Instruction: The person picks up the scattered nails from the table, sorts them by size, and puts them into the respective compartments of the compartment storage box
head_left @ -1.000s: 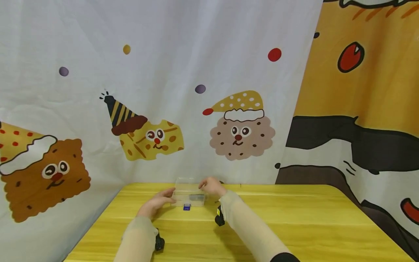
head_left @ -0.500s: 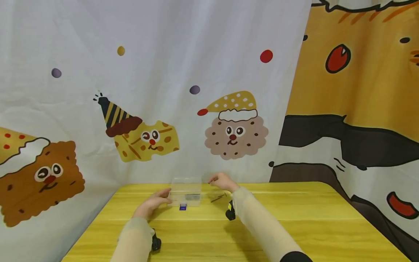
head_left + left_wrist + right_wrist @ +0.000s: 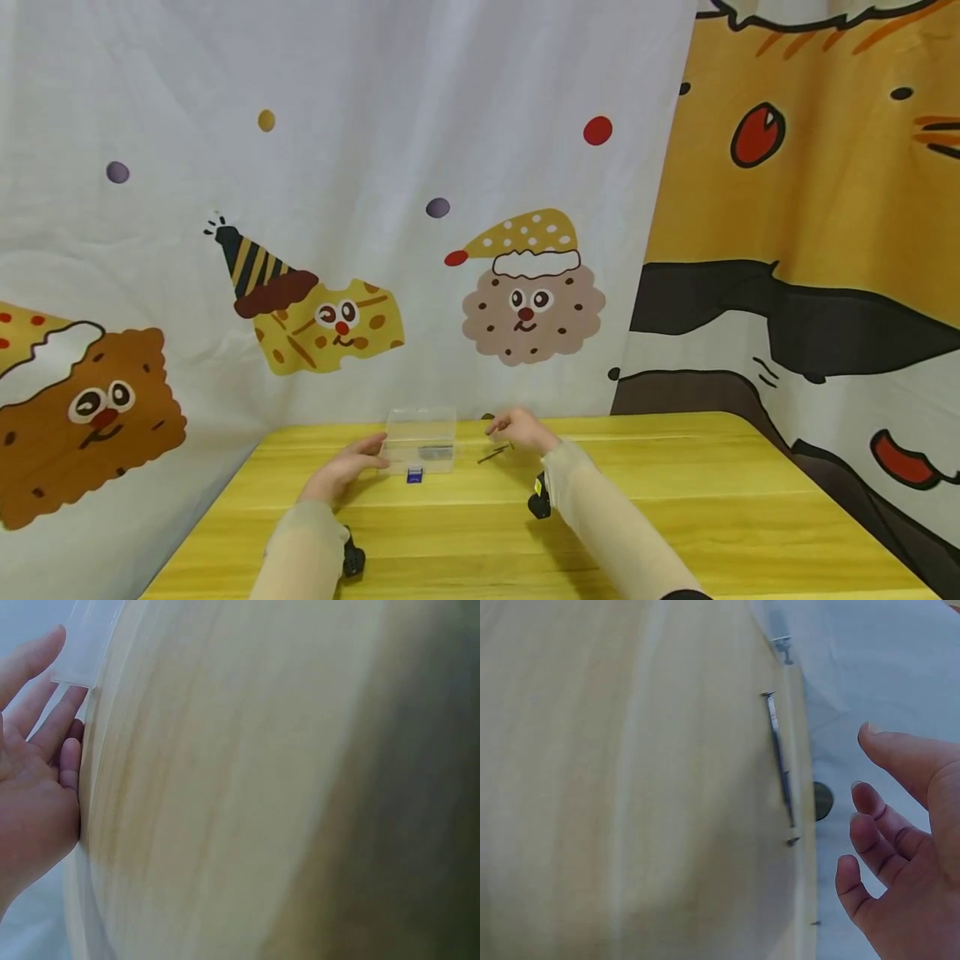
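A clear plastic box (image 3: 420, 457) with its lid raised stands near the far edge of the table; slim grey metal pieces lie inside. My left hand (image 3: 347, 468) is at the box's left side, fingers extended and thumb apart. In the left wrist view, those fingers reach a corner of the box (image 3: 75, 667). To the right of the box, slim dark metal pieces that look like nails (image 3: 495, 454) lie on the wood, and the right wrist view shows their flat heads. My right hand (image 3: 911, 825) hovers above them, fingers loosely bent, with nothing visible between them.
The yellow wooden table (image 3: 465, 533) ends at a white cloth backdrop (image 3: 525, 392) with cartoon prints. A blue latch (image 3: 415, 475) sits at the front of the box. Black wrist cameras hang below both sleeves.
My right hand has moved from over the box to the right, above the loose metal pieces, which came into sight. My left hand stays by the box. The head view has turned slightly right.
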`<state>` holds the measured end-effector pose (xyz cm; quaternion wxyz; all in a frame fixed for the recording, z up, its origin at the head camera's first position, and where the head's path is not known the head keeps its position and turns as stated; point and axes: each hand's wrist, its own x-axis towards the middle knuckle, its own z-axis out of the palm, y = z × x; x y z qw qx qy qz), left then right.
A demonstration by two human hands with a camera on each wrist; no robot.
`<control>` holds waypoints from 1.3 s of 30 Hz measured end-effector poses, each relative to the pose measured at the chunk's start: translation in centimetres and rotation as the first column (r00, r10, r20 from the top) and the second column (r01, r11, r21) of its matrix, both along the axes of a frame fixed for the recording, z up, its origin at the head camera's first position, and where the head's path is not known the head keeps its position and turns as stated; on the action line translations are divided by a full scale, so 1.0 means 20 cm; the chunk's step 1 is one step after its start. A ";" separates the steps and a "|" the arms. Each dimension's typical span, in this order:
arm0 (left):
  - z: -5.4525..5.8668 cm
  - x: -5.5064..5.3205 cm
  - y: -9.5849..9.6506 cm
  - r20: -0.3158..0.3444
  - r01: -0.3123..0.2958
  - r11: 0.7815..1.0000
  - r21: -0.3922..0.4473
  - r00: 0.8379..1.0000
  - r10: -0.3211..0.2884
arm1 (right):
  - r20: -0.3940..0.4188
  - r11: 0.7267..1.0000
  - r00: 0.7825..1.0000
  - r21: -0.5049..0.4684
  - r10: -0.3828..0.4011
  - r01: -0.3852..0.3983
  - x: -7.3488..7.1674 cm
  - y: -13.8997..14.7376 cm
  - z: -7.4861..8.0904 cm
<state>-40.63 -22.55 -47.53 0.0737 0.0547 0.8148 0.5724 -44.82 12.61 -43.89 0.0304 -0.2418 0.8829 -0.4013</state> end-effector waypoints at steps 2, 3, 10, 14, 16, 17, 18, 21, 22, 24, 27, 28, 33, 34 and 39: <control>0.01 0.00 0.00 0.002 0.002 1.000 -0.002 1.000 -0.002 | 0.000 1.000 1.000 -0.008 -0.006 0.006 0.01 0.01 -0.01; 0.01 0.01 0.00 0.001 0.006 1.000 -0.004 1.000 -0.006 | -0.004 1.000 1.000 -0.006 -0.011 0.011 0.01 0.01 -0.02; 0.03 0.01 -0.01 0.013 0.002 1.000 -0.005 1.000 -0.002 | 0.001 0.998 0.999 -0.042 -0.042 0.042 0.00 0.03 -0.07; 0.03 0.01 -0.01 0.012 0.007 1.000 -0.006 1.000 -0.007 | -0.014 0.996 0.999 -0.075 -0.051 0.049 0.01 0.04 -0.11; 0.03 0.01 -0.01 0.012 0.007 1.000 -0.004 1.000 -0.006 | -0.030 0.995 0.998 -0.083 -0.052 0.049 0.01 0.05 -0.13; 0.02 0.01 -0.01 0.013 0.006 1.000 -0.004 1.000 -0.006 | -0.032 0.995 0.998 -0.086 -0.053 0.050 0.02 0.05 -0.13; 0.02 0.01 -0.01 0.012 0.008 1.000 -0.008 1.000 -0.008 | -0.035 0.995 0.998 -0.088 -0.052 0.049 0.01 0.05 -0.15; 0.02 0.01 -0.01 0.020 0.004 1.000 -0.002 1.000 -0.003 | -0.031 0.994 0.998 -0.093 -0.054 0.050 0.02 0.05 -0.17; 0.02 0.01 -0.01 0.020 0.005 1.000 -0.005 1.000 -0.005 | -0.020 0.994 0.998 -0.097 -0.054 0.052 0.02 0.05 -0.18; 0.02 0.01 -0.01 0.024 0.006 1.000 -0.007 1.000 -0.006 | -0.013 0.993 0.999 -0.106 -0.047 0.045 0.03 0.05 -0.19; 0.02 0.01 0.00 0.025 0.005 1.000 0.000 1.000 -0.005 | -0.023 0.994 0.999 -0.109 -0.032 0.029 0.03 0.04 -0.19; 0.02 0.02 0.00 0.021 0.010 1.000 -0.006 1.000 -0.010 | -0.022 0.994 0.999 -0.107 -0.030 0.028 0.03 0.04 -0.20; 0.03 0.03 0.01 0.024 0.008 1.000 0.003 1.000 -0.008 | -0.038 0.996 0.999 -0.087 -0.018 0.015 0.01 0.03 -0.21; 0.04 0.03 0.01 0.023 0.008 1.000 0.002 1.000 -0.008 | -0.038 0.996 0.999 -0.084 -0.017 0.014 0.01 0.03 -0.21; 0.04 0.04 0.01 0.018 0.023 1.000 -0.009 1.000 -0.023 | -0.038 0.998 0.999 -0.065 -0.018 0.016 0.01 0.03 -0.21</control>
